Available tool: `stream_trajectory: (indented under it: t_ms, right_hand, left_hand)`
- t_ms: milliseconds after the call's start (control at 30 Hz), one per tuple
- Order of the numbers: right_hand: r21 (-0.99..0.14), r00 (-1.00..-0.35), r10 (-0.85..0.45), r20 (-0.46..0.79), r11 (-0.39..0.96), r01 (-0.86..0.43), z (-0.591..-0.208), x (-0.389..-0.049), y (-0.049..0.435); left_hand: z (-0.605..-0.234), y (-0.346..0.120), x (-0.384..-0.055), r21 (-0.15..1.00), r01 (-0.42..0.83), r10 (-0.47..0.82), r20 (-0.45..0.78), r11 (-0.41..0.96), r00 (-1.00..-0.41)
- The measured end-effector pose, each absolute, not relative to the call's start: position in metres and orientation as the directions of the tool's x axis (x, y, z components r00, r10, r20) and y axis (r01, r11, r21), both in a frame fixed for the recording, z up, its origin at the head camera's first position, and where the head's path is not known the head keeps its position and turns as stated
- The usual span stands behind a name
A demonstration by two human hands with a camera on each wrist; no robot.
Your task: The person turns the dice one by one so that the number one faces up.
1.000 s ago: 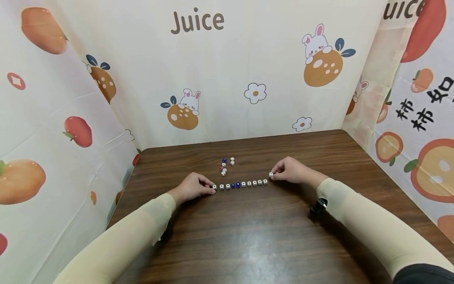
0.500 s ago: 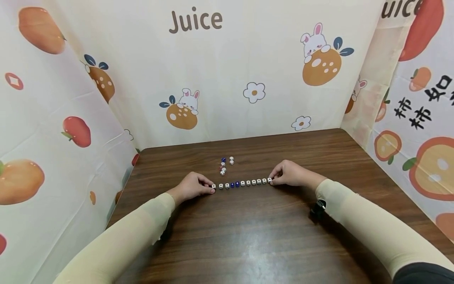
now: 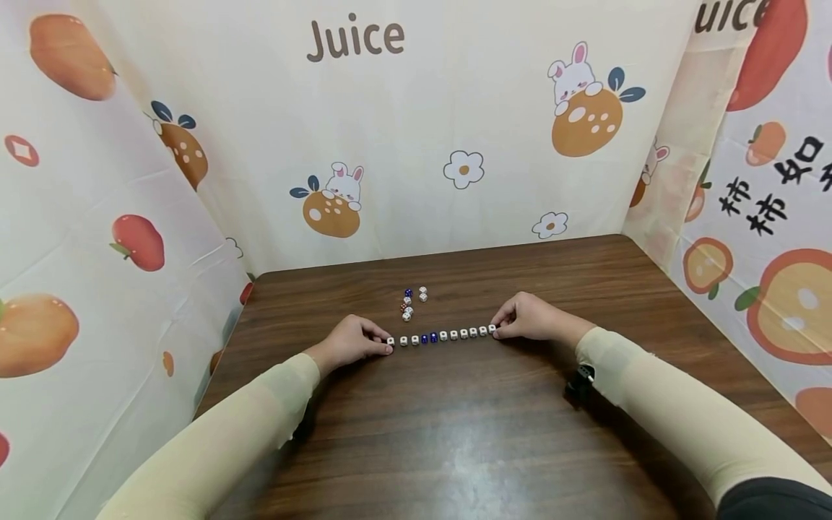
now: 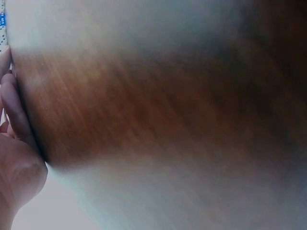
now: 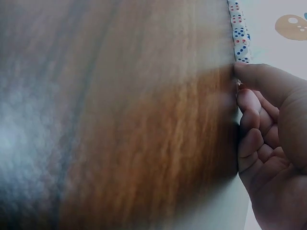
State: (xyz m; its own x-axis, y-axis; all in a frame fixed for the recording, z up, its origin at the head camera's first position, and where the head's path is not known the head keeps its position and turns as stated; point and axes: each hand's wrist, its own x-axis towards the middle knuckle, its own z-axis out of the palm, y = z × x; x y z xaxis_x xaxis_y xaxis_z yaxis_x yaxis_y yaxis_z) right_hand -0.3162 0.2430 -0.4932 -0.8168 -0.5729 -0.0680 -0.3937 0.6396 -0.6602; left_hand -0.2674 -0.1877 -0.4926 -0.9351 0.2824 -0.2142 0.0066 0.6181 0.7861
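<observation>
A row of small dice runs left to right across the wooden table in the head view. Most are white, with two blue dice (image 3: 429,338) side by side left of the middle. At the row's left end my left hand (image 3: 347,341) pinches a white die (image 3: 391,341) between thumb and fingers. My right hand (image 3: 533,318) pinches the white die (image 3: 492,328) at the right end, against its neighbour. Small gaps separate the leftmost dice; those on the right stand closer. In the right wrist view, white dice (image 5: 239,33) line up beyond the thumb. The left wrist view barely catches the hand.
Behind the row lies a loose group: a blue die (image 3: 408,293), a red-spotted die (image 3: 404,308) and several white dice (image 3: 423,297). The brown table (image 3: 416,433) ends at a printed cloth backdrop (image 3: 403,130), with similar cloths at both sides.
My right hand has brought its white die left and down onto the row's right end, closing the gap there. My left hand stays at the left end. The head view has shifted slightly.
</observation>
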Motion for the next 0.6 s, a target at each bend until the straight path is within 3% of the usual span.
stream_trajectory:
  t_ms: [600]
  right_hand:
    - [-0.654,-0.815,-0.574,-0.072,0.645,-0.396,-0.4945,-0.3167,0.2426]
  left_hand:
    - [-0.4920,-0.1873,-0.2648,0.782,0.024,0.286,-0.199,0.623,-0.937]
